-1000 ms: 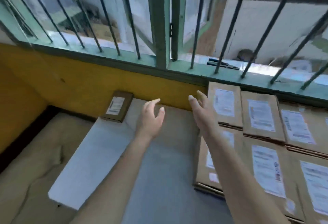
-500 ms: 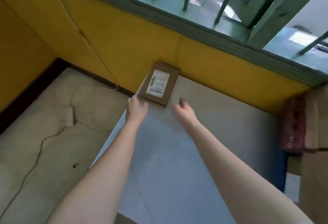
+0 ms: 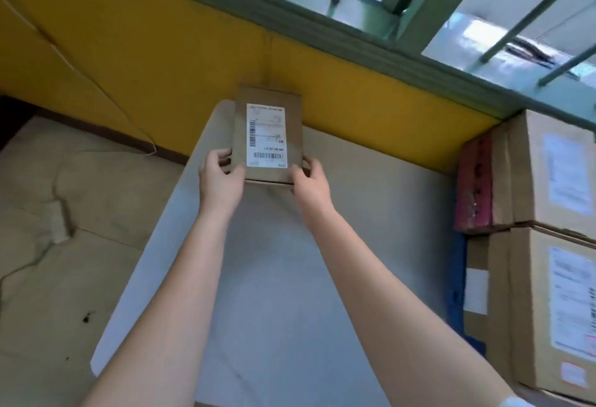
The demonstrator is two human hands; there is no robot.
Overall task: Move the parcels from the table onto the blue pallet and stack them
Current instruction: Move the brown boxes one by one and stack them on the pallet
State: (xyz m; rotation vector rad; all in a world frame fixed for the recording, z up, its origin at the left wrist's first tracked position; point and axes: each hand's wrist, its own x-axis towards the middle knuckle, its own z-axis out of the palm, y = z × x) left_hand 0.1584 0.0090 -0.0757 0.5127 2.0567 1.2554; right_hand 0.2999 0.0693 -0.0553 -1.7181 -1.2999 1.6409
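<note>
Worktop (image 3: 274, 294), pale grey, fills the middle and runs up to the yellow wall (image 3: 167, 52) at the far side. Stacked parcels (image 3: 548, 181) stand on the right, a strip of blue pallet (image 3: 455, 284) showing beside them. The small brown parcel (image 3: 267, 136), white label up, sits at the worktop's far left corner. Half a second ago both hands only touched its near edge; now the left hand (image 3: 221, 177) and right hand (image 3: 309, 181) are closed on its near corners, one each side, and its near end looks slightly raised.
</note>
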